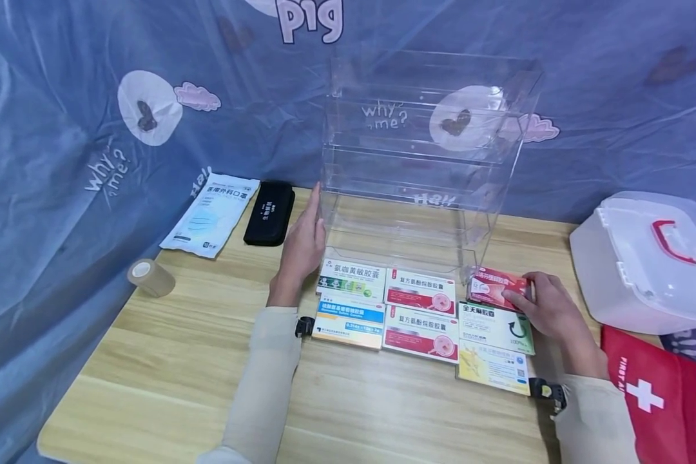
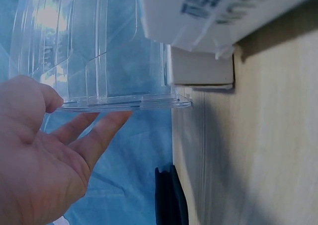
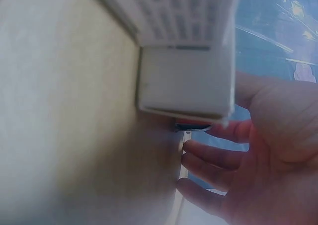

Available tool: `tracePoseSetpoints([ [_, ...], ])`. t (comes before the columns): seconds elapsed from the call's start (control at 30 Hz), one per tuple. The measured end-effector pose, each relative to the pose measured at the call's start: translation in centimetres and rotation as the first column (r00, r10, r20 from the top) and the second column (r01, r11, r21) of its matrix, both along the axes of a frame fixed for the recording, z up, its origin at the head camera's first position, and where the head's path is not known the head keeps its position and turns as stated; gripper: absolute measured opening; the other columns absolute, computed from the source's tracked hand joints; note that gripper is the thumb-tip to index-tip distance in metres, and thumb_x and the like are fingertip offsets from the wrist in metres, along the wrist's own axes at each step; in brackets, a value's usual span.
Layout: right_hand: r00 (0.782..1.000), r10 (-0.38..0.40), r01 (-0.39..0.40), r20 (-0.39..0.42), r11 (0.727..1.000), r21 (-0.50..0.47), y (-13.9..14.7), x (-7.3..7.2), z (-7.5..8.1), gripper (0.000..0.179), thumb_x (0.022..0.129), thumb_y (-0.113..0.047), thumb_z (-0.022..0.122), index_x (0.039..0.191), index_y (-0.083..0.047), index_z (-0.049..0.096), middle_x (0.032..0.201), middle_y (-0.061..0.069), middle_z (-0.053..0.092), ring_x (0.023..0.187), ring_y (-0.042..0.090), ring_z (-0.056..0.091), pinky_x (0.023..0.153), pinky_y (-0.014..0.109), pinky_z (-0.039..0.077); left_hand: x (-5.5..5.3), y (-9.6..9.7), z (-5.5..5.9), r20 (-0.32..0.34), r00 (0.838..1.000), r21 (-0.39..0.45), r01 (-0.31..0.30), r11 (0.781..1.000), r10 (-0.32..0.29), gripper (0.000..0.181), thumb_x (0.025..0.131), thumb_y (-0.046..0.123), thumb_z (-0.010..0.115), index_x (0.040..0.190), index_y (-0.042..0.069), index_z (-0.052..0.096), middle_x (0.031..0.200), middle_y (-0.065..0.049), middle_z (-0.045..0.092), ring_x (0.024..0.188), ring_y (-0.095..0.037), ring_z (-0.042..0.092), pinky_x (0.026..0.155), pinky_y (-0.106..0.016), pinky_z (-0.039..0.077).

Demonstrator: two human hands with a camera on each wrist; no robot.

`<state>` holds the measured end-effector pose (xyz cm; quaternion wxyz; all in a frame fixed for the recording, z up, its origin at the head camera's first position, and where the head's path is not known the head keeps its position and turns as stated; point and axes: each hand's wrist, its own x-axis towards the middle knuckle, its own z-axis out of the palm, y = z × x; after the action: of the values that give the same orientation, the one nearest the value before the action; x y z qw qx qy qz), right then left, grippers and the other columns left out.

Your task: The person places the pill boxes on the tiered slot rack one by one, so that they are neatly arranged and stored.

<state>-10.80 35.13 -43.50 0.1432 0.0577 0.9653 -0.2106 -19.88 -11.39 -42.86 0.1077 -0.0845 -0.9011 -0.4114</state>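
Observation:
A clear acrylic tiered rack (image 1: 423, 161) stands at the back of the table. My left hand (image 1: 303, 248) is at its left side, fingers fairly straight; in the left wrist view the thumb and fingertips (image 2: 119, 116) meet the edge of the clear side panel. My right hand (image 1: 551, 306) grips a red medicine box (image 1: 493, 288) by its right end, thumb on top. That box lies behind a white-and-green box (image 1: 495, 327) and a yellow box (image 1: 493, 366). Left of these lie two red-and-white boxes (image 1: 420, 290), a green-and-white box (image 1: 352, 278) and a blue-and-orange box (image 1: 348, 322).
At the back left are a mask packet (image 1: 211, 216) and a black case (image 1: 269, 212); a tan bandage roll (image 1: 152, 278) stands near the left edge. On the right sit a white lidded box (image 1: 644, 264) and a red first aid pouch (image 1: 655, 386). A blue cloth hangs behind.

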Motion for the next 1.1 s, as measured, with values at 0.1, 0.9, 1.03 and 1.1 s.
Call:
tracePoseSetpoints([
  [0.1,1.000,-0.007,0.007,-0.007,1.000,-0.010,-0.01,0.00,-0.06,0.089,0.108,-0.056,0.056,0.155,0.015,0.029,0.145,0.044,0.034,0.124,0.057,0.041,0.107,0.078,0.040,0.01,-0.02,0.00,-0.004,1.000,-0.006,0.002,1.000,-0.002,0.071,0.115,0.014,0.042,0.175,0.032,0.009,0.175,-0.011,0.037,0.157,-0.034,0.044,0.124,-0.054,0.043],
  [0.9,0.998,-0.042,0.041,-0.040,0.999,-0.017,-0.31,0.21,0.13,0.078,0.106,-0.042,0.068,0.149,0.013,0.033,0.111,0.029,0.056,0.097,0.040,0.053,0.076,0.044,0.046,-0.06,0.04,-0.05,0.005,1.000,-0.024,-0.010,1.000,0.010,0.073,0.113,0.013,0.043,0.175,0.031,0.009,0.174,-0.014,0.039,0.154,-0.038,0.048,0.120,-0.059,0.046],
  [1.03,0.998,-0.057,0.056,-0.028,0.998,-0.032,-0.34,0.27,0.17,0.078,0.106,-0.042,0.068,0.149,0.013,0.032,0.113,0.030,0.056,0.098,0.041,0.053,0.077,0.044,0.047,-0.02,0.07,-0.05,0.008,1.000,-0.022,-0.007,1.000,0.008,0.072,0.114,0.014,0.042,0.175,0.031,0.008,0.175,-0.013,0.037,0.155,-0.037,0.046,0.122,-0.058,0.045],
  [1.1,0.997,-0.068,0.067,-0.029,0.997,-0.047,-0.39,0.35,0.16,0.079,0.105,-0.043,0.069,0.150,0.012,0.032,0.116,0.032,0.056,0.100,0.042,0.054,0.078,0.044,0.048,0.02,0.10,-0.09,0.013,1.000,-0.024,-0.006,1.000,0.007,0.072,0.114,0.014,0.042,0.175,0.031,0.007,0.175,-0.012,0.036,0.156,-0.036,0.045,0.122,-0.057,0.044],
])
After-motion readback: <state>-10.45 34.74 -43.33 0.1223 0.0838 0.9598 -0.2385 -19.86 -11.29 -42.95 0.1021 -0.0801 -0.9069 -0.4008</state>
